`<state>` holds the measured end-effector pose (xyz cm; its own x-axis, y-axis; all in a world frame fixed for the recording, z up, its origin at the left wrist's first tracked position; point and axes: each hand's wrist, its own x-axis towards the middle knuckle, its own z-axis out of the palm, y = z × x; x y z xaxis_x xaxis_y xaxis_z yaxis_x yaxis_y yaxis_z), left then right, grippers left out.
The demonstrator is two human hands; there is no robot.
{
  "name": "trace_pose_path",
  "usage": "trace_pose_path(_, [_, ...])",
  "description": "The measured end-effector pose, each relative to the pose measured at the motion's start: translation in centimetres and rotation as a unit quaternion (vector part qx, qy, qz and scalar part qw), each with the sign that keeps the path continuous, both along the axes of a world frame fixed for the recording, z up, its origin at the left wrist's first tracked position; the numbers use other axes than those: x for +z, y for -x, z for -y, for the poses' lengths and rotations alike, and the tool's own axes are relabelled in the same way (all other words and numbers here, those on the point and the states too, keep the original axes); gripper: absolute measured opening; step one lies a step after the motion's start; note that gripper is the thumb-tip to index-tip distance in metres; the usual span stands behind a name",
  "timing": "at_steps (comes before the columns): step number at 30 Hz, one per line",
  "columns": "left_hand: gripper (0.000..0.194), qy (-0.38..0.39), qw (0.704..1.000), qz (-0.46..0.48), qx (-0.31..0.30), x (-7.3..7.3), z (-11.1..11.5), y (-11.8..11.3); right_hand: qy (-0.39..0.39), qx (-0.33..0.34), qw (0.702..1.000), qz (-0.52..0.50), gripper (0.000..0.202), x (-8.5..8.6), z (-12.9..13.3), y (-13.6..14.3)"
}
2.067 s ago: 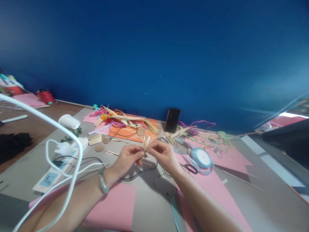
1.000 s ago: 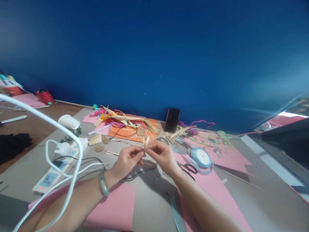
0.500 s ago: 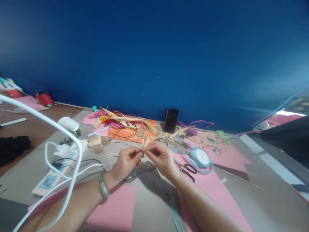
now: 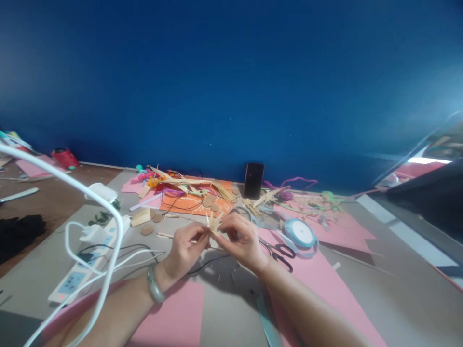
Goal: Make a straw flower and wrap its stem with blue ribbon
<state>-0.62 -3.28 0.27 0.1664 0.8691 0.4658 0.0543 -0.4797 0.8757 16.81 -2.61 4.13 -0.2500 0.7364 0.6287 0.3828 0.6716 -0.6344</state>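
Observation:
A small star-shaped piece of pale straw strips is held up between my two hands over the grey table. My left hand pinches its lower left side, with a jade-coloured bangle on the wrist. My right hand grips the piece from the right, thumb pressed at its base and fingers curled. The fingers hide its lower part. Black-handled scissors lie just right of my right hand, beside a spool of light blue ribbon.
An orange sheet bears straw strips and round wooden slices. A phone leans on the blue wall. Pink paper lies under my forearms. On the left are a power strip, a white cable and a white cup.
The fingers of my right hand have lifted and shifted around the straw piece, whose pointed strips now show more spread out. The view has tilted slightly.

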Motion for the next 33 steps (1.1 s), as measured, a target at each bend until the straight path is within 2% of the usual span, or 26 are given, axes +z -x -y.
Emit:
trace_pose_path(5, [0.012,-0.054,0.998,-0.036,0.003,0.61,0.16,0.13,0.016,0.030,0.999,0.001,0.002,0.50,0.35,0.19])
trace_pose_path(13, [0.010,-0.108,0.992,-0.060,0.016,0.80,0.32,0.38,0.095,0.073,0.991,-0.053,0.007,0.72,0.31,0.03])
trace_pose_path(25, [0.016,-0.119,0.990,-0.081,0.010,0.31,0.33,0.52,0.138,0.100,0.982,-0.086,0.018,0.94,0.20,0.09])
trace_pose_path(33, [0.011,-0.107,0.991,-0.085,0.005,0.83,0.52,0.37,0.180,0.115,0.971,-0.107,0.014,0.48,0.03,0.11])
